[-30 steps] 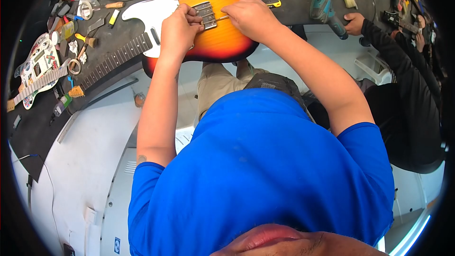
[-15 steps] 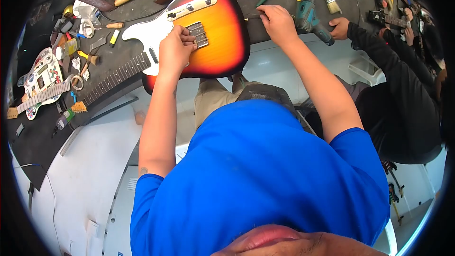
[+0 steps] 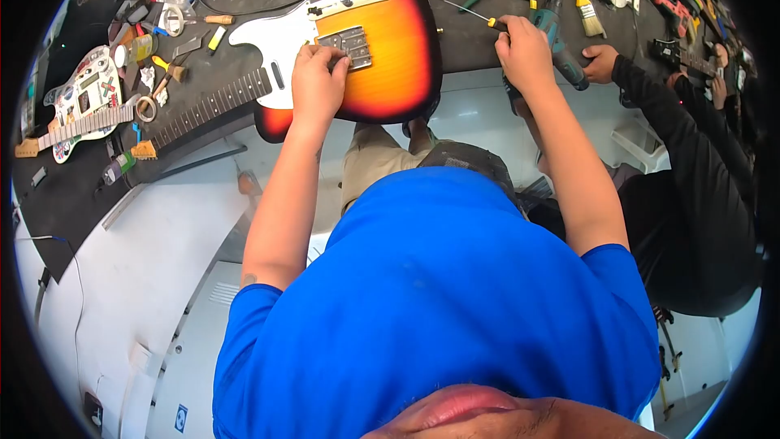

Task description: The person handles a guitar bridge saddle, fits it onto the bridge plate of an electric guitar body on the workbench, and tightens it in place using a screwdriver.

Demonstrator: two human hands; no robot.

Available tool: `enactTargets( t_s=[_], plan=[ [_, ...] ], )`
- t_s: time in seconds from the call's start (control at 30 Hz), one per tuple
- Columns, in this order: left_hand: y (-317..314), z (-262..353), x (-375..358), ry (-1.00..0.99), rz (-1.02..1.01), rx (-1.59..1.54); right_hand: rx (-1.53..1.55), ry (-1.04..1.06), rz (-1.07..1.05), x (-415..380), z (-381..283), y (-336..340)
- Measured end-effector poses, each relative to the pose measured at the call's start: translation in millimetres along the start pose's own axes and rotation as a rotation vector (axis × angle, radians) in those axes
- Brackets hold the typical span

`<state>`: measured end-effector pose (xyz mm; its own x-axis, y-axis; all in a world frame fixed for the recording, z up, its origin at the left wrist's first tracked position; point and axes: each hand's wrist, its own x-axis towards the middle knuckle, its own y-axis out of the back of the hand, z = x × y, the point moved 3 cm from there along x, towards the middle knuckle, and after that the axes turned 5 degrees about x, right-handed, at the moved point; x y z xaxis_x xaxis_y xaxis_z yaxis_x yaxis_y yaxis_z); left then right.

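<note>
Two bare hands work in the head view above a dark, matte desk. An electric guitar lies on it, its glossy rounded body shading from yellow through orange-red to near black, with a smooth white pickguard. The left hand has its fingers bent at the metal bridge; whether they pinch something small, I cannot tell. The right hand, raised beyond the body's rounded end, grips a thin-shafted screwdriver by its yellow-and-black handle.

Near the right hand are a teal power drill and a bristled paintbrush; another person's hand is just beside the drill. A sticker-covered guitar lies at the left, its stickers too small to read. On a pale panel below, a blue-and-white label is equally unreadable.

The left hand covers part of the bridge's edge, the right hand hides most of the screwdriver's handle, and tools along the top are cut off or blurred by the curved lens edge.
</note>
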<state>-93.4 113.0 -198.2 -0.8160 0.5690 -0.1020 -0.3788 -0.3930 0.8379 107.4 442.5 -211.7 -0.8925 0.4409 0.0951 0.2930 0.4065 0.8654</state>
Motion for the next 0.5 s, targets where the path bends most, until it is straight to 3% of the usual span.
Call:
enactTargets(
  t_s=[0.13,0.3,0.5],
  plan=[
    [-8,-5,-10,0.045,0.066,-0.014,0.329,0.059,-0.059,-8,-31,-6],
    [-24,-3,-30,-0.046,0.169,-0.022,0.384,0.12,-0.15,-15,-49,-30],
    [-34,4,-35,0.012,0.263,-0.071,0.428,0.174,-0.088,-10,-52,-42]
  ],
)
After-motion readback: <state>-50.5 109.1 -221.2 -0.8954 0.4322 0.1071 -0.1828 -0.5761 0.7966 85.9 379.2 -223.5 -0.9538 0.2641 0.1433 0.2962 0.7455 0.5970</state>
